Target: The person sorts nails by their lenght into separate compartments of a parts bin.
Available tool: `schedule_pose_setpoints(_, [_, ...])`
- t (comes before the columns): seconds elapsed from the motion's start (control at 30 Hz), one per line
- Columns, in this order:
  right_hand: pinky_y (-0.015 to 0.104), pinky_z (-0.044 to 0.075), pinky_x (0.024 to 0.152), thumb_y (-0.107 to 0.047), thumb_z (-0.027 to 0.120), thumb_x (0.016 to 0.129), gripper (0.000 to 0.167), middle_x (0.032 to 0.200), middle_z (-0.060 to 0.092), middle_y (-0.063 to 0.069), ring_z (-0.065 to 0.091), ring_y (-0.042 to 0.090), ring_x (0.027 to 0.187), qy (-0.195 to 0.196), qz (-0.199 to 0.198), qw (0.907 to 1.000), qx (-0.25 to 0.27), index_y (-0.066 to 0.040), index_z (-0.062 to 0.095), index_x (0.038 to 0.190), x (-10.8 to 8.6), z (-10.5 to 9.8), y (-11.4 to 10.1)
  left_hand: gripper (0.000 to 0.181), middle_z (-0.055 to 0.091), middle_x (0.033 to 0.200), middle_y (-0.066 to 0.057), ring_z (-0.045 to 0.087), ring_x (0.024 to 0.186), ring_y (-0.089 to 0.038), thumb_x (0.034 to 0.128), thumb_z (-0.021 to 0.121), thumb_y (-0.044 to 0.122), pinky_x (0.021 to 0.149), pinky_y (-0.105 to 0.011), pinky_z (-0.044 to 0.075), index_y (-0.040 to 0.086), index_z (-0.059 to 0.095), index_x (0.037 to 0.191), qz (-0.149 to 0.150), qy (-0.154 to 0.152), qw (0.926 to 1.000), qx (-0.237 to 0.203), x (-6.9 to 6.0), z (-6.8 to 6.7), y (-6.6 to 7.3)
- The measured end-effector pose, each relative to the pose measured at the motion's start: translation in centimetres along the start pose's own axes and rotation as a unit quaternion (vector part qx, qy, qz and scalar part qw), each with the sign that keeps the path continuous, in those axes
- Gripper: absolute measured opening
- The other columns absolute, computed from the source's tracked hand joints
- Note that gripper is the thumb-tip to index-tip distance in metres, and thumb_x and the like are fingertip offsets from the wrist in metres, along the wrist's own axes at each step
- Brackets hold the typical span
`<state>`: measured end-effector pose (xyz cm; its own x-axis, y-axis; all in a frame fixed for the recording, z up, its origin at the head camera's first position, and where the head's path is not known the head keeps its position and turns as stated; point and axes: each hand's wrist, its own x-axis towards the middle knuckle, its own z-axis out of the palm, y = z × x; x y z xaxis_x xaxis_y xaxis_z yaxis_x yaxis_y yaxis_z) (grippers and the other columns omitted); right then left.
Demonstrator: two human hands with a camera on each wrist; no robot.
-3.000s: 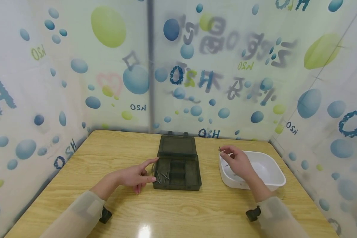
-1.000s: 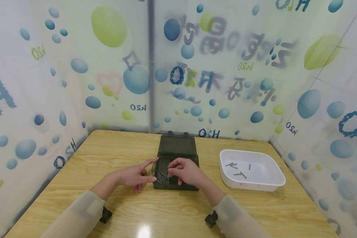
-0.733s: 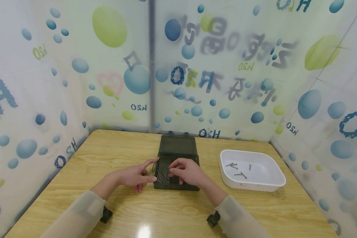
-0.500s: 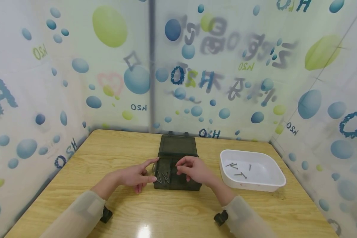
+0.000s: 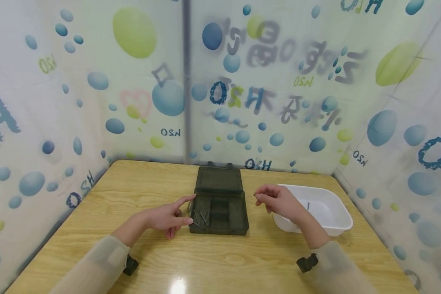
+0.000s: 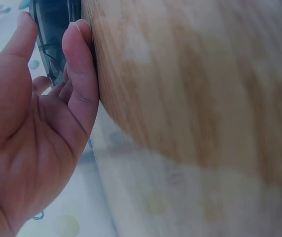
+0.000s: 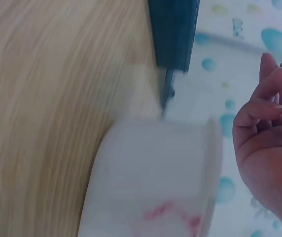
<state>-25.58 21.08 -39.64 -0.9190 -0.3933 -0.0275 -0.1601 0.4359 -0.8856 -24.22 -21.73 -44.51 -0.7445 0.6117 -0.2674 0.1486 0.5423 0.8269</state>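
A dark translucent box (image 5: 239, 212) with compartments lies on the table, its lid (image 5: 219, 179) raised at the back. Several thin metal fasteners, screws or nails (image 5: 204, 218), lie in its left compartment. My left hand (image 5: 165, 216) rests beside the box, index finger and thumb stretched to its left rim; the left wrist view shows its palm (image 6: 32, 133) and loosely bent fingers. My right hand (image 5: 284, 202) hovers at the left rim of a white plastic tub (image 5: 338, 226), fingers loosely bent. In the right wrist view, nothing shows between the fingers (image 7: 269, 86).
One fastener (image 5: 308, 206) shows on the tub's floor; the hand and forearm hide the tub's left part. Wood-grain table (image 5: 220, 261) lies around both containers. A curtain (image 5: 147, 122) printed with drops hangs behind the table.
My right hand brought a fastener from the tub to the box's left compartment, released it, then moved back right to the tub. My left hand stayed at the box.
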Motion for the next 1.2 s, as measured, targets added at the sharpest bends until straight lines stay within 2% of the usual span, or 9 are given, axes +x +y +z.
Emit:
schedule_pose_setpoints(0.17, [0.030,0.052,0.062,-0.035,0.067,0.112,0.034,0.106,0.076,0.014,0.059,0.017,0.070,0.032,0.023,0.9992,-0.008,-0.004,0.072,0.127,-0.7,-3.4,2.1,0.091,0.070,0.083,-0.013,0.069,0.062,-0.025,0.1128,0.065,0.043,0.062,-0.044,0.066,0.027,0.004,0.179,0.001,0.002,1.0000,0.000,0.0,0.0,0.1])
schedule_pose_setpoints(0.27, [0.032,0.054,0.065,-0.039,0.067,0.112,0.038,0.107,0.075,0.013,0.061,0.019,0.075,0.032,0.045,0.9982,-0.021,-0.005,0.071,0.128,-1.0,-5.1,3.5,0.091,0.070,0.083,-0.013,0.069,0.062,-0.025,0.1128,0.065,0.042,0.062,-0.044,0.066,0.027,0.004,0.179,0.003,0.002,1.0000,0.001,0.0,0.0,0.1])
schedule_pose_setpoints(0.37, [0.033,0.057,0.068,-0.040,0.065,0.113,0.040,0.108,0.075,0.011,0.064,0.021,0.082,0.008,0.063,0.9972,-0.040,-0.005,0.071,0.130,-1.3,-6.7,4.9,0.091,0.070,0.083,-0.013,0.069,0.063,-0.025,0.1129,0.064,0.042,0.062,-0.044,0.066,0.028,0.004,0.179,0.004,0.002,1.0000,0.002,0.0,0.0,0.1])
schedule_pose_setpoints(0.53, [0.034,0.059,0.076,-0.040,0.062,0.113,0.040,0.106,0.075,0.009,0.065,0.024,0.092,-0.061,0.094,0.9901,-0.086,-0.007,0.073,0.133,-2.0,-8.4,7.0,0.091,0.071,0.083,-0.013,0.070,0.063,-0.026,0.1129,0.064,0.043,0.062,-0.044,0.066,0.028,0.004,0.179,0.006,0.001,1.0000,0.004,0.0,-0.1,0.2])
schedule_pose_setpoints(0.67, [0.033,0.055,0.078,-0.040,0.062,0.113,0.040,0.101,0.073,0.005,0.063,0.022,0.092,-0.080,0.117,0.9845,-0.104,-0.010,0.075,0.136,-2.4,-9.0,8.1,0.091,0.071,0.084,-0.014,0.070,0.064,-0.027,0.1129,0.064,0.043,0.062,-0.044,0.066,0.028,0.004,0.179,0.006,0.001,1.0000,0.004,0.0,-0.1,0.2])
schedule_pose_setpoints(0.87, [0.034,0.059,0.077,-0.028,0.064,0.113,0.036,0.101,0.074,0.008,0.066,0.023,0.087,-0.069,0.107,0.9868,-0.100,-0.003,0.073,0.137,-2.0,-9.4,8.8,0.091,0.071,0.083,-0.013,0.070,0.064,-0.026,0.1129,0.064,0.043,0.062,-0.044,0.066,0.027,0.004,0.179,0.006,0.000,1.0000,0.003,0.1,-0.1,0.1])
schedule_pose_setpoints(0.97, [0.034,0.059,0.078,-0.025,0.069,0.110,0.033,0.102,0.075,0.007,0.067,0.023,0.087,-0.052,0.113,0.9857,-0.114,-0.006,0.073,0.136,-1.5,-9.3,9.0,0.092,0.071,0.083,-0.012,0.070,0.063,-0.026,0.1125,0.065,0.044,0.062,-0.043,0.066,0.026,0.003,0.179,0.004,-0.002,1.0000,0.003,0.0,-0.1,0.0])
schedule_pose_setpoints(1.2, [0.031,0.053,0.071,-0.020,0.080,0.101,0.043,0.096,0.066,0.007,0.062,0.022,0.079,-0.033,0.117,0.9817,-0.147,-0.014,0.070,0.143,-0.2,-8.7,9.5,0.092,0.071,0.083,-0.013,0.070,0.063,-0.026,0.1125,0.065,0.044,0.062,-0.044,0.066,0.027,0.004,0.179,0.004,-0.002,1.0000,0.000,-0.1,-0.1,0.0])
